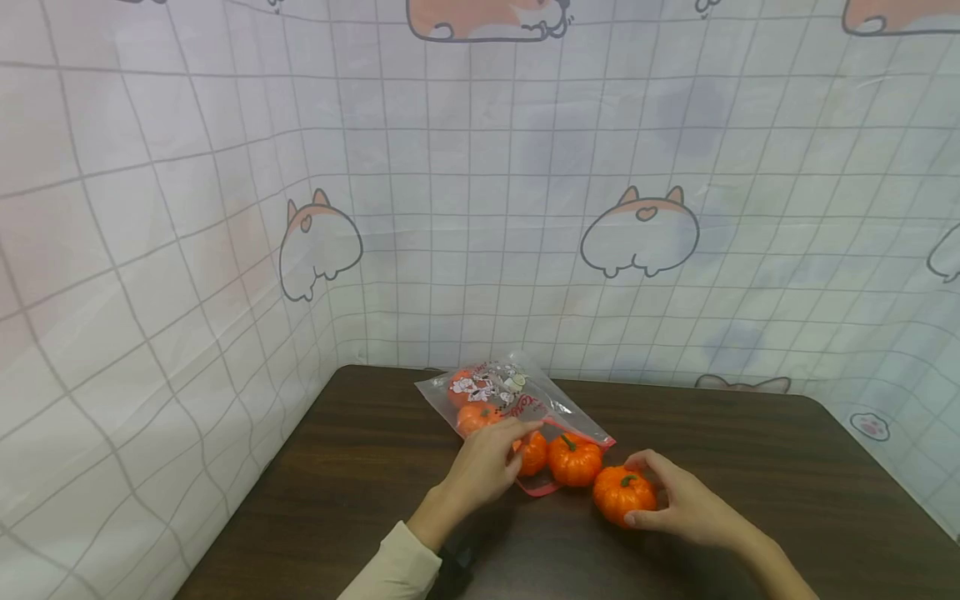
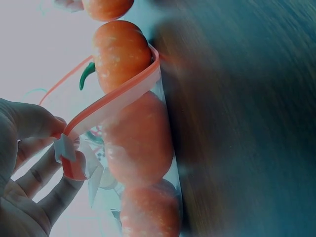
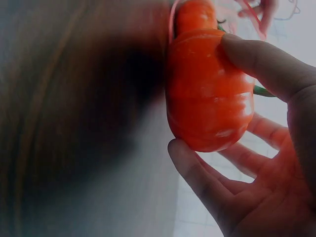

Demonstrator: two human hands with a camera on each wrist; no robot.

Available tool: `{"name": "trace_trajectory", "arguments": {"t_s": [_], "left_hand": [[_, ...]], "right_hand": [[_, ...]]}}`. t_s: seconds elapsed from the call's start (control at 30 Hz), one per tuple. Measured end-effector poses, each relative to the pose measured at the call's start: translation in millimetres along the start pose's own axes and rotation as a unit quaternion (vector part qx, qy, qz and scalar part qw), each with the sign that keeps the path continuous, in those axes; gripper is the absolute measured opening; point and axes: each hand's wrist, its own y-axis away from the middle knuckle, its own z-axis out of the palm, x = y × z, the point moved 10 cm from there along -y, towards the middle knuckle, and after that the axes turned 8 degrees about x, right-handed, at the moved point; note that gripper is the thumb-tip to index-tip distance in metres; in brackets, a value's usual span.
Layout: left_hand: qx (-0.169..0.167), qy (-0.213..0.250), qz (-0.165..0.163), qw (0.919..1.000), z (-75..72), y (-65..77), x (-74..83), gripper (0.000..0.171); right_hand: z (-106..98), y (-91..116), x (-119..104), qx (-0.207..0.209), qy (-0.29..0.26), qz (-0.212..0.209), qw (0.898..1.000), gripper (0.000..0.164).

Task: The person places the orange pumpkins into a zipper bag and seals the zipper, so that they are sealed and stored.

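A clear zip bag (image 1: 551, 402) with a red-edged mouth and printed cartoon figures lies on the table. Several small orange pumpkins with green stems are inside, one of them (image 1: 575, 461) right at the open mouth. My left hand (image 1: 486, 461) pinches the bag's red edge near the white zip slider (image 2: 64, 148), keeping that side raised. Just outside the mouth, my right hand (image 1: 688, 502) grips another orange pumpkin (image 1: 619, 497) between thumb and fingers, its stem pointing up. In the right wrist view, this pumpkin (image 3: 210, 94) sits close before the one in the mouth.
The dark wood table (image 1: 360, 467) extends around the bag and hands. A white gridded curtain (image 1: 480, 250) with cartoon dog prints hangs behind and on the left. A small dark object (image 1: 456, 567) is partly visible beside the left sleeve.
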Motion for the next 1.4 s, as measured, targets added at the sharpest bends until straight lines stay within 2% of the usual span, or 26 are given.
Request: {"name": "trace_trajectory", "arguments": {"t_s": [0.2, 0.47, 0.63, 0.8, 0.93, 1.17, 1.4], "left_hand": [[-0.008, -0.010, 0.014, 0.9998, 1.4, -0.1, 3.2, 0.054], [-0.009, 0.003, 0.020, 0.9998, 2.2, 0.5, 3.5, 0.056], [-0.015, 0.006, 0.023, 0.9996, 3.5, 0.9, 3.7, 0.058], [-0.015, 0.007, 0.021, 0.9997, 3.4, 0.5, 3.2, 0.056], [-0.012, 0.013, 0.020, 0.9996, 3.1, 0.5, 2.8, 0.055], [-0.011, 0.017, 0.021, 0.9996, 2.4, 0.9, 2.8, 0.056], [-0.020, 0.013, 0.024, 0.9994, 4.3, 0.0, 5.6, 0.057]], "right_hand": [[9, -1, -3, -0.003, 0.003, -0.002, 1.000, 0.060], [4, -5, -7, 0.033, 0.018, 0.005, 0.999, 0.062], [-2, -7, -2, 0.068, 0.049, 0.037, 0.996, 0.067], [-4, -7, 0, 0.079, 0.068, 0.055, 0.993, 0.070], [-4, -8, -3, 0.067, 0.063, 0.048, 0.995, 0.068], [10, -11, -16, -0.012, 0.021, -0.007, 1.000, 0.061], [15, -17, -14, 0.015, 0.050, -0.006, 0.999, 0.061]]}}
